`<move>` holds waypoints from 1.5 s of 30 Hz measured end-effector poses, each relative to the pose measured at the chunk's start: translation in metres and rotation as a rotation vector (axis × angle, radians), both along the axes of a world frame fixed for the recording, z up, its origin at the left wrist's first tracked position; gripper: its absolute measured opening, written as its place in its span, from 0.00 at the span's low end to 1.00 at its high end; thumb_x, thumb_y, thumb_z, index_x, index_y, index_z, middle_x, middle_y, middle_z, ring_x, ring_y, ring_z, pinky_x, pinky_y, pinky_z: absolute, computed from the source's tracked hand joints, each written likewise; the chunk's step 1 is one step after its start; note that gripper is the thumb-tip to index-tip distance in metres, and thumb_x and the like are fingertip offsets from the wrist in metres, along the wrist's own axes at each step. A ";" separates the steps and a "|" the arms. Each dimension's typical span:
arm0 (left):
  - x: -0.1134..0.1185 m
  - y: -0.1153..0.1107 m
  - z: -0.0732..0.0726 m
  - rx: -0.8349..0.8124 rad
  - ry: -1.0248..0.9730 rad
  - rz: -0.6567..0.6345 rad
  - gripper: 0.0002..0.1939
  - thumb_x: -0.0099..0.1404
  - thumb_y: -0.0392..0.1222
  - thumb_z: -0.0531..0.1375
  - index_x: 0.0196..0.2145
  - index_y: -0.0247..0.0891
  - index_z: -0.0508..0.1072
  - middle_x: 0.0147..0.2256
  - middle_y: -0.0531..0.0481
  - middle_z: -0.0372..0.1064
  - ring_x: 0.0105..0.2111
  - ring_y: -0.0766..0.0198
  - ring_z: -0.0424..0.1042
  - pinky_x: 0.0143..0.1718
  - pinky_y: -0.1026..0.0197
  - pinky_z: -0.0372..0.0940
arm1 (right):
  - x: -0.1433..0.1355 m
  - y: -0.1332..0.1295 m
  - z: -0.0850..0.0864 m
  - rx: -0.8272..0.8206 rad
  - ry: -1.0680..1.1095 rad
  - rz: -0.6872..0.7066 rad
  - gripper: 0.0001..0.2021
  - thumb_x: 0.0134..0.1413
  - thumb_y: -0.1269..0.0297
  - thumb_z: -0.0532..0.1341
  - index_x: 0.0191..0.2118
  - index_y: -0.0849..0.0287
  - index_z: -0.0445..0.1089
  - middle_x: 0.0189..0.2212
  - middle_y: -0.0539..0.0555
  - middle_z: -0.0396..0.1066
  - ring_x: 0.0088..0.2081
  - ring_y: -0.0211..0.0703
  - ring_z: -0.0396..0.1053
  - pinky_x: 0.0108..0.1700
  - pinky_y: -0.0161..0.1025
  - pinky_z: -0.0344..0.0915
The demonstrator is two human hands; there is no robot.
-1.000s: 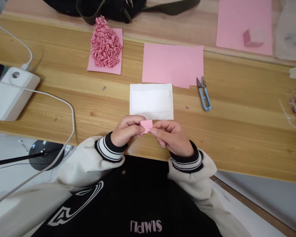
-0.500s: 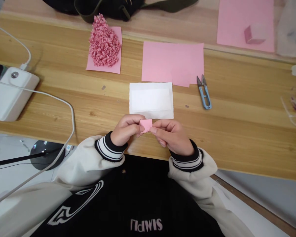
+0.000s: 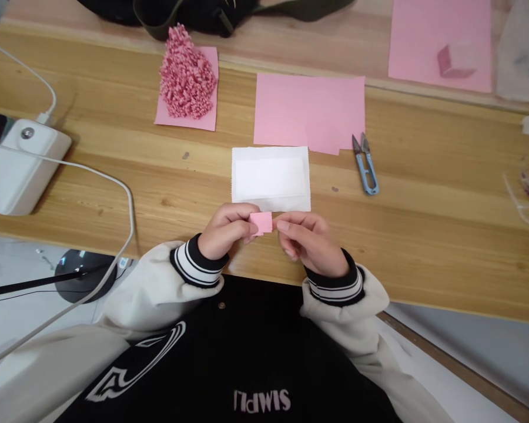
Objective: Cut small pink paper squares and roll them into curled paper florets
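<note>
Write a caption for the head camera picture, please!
Left hand and right hand pinch a small pink paper piece over a wooden table.

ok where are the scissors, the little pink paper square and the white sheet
scissors (image 3: 365,164), head view, on the blue handle loop
pink paper square (image 3: 261,222), head view, on its flat face between both hands' fingertips
white sheet (image 3: 270,178), head view, on its middle
</note>
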State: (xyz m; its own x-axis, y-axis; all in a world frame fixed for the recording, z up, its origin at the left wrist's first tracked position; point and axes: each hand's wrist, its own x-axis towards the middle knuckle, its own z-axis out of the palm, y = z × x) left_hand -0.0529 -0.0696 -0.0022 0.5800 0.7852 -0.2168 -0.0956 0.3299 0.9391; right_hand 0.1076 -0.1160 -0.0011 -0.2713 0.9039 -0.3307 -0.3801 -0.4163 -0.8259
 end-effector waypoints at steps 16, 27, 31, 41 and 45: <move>-0.002 0.000 -0.001 0.022 0.044 -0.027 0.06 0.48 0.34 0.54 0.16 0.34 0.63 0.14 0.57 0.55 0.16 0.73 0.52 0.18 0.65 0.46 | -0.002 0.000 0.000 -0.001 -0.106 0.044 0.08 0.45 0.62 0.62 0.28 0.63 0.69 0.09 0.41 0.57 0.11 0.25 0.49 0.14 0.28 0.45; -0.003 0.010 0.006 -0.028 0.004 -0.209 0.08 0.52 0.39 0.58 0.19 0.33 0.67 0.16 0.55 0.59 0.18 0.71 0.57 0.20 0.65 0.52 | 0.004 0.003 -0.001 -0.037 -0.061 0.108 0.10 0.45 0.60 0.62 0.28 0.63 0.69 0.08 0.41 0.57 0.11 0.25 0.48 0.14 0.28 0.44; 0.001 0.020 0.026 0.002 0.001 -0.390 0.14 0.55 0.47 0.58 0.24 0.31 0.68 0.19 0.52 0.62 0.21 0.68 0.62 0.24 0.64 0.58 | 0.018 0.009 0.013 -0.044 -0.056 0.115 0.10 0.45 0.60 0.63 0.28 0.64 0.69 0.08 0.41 0.56 0.10 0.24 0.47 0.14 0.28 0.42; 0.039 0.072 0.026 0.508 0.292 -0.174 0.18 0.58 0.51 0.53 0.21 0.33 0.67 0.18 0.54 0.61 0.21 0.69 0.61 0.25 0.66 0.57 | 0.058 0.065 0.015 0.037 -0.344 0.047 0.13 0.41 0.58 0.65 0.27 0.65 0.70 0.08 0.42 0.57 0.11 0.26 0.50 0.13 0.28 0.43; 0.040 0.079 0.004 0.514 0.227 -0.078 0.17 0.58 0.49 0.53 0.21 0.32 0.66 0.18 0.53 0.61 0.21 0.69 0.60 0.24 0.66 0.57 | 0.060 0.070 -0.004 -0.003 -0.294 0.034 0.13 0.39 0.58 0.66 0.25 0.64 0.68 0.08 0.41 0.57 0.10 0.25 0.49 0.13 0.27 0.43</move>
State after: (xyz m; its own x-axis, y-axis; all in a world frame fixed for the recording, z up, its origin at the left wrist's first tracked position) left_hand -0.0129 0.0096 0.0017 0.6240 0.7794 0.0557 0.1340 -0.1770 0.9750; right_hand 0.1674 -0.0464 -0.0054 -0.1939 0.8949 -0.4020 -0.1099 -0.4270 -0.8975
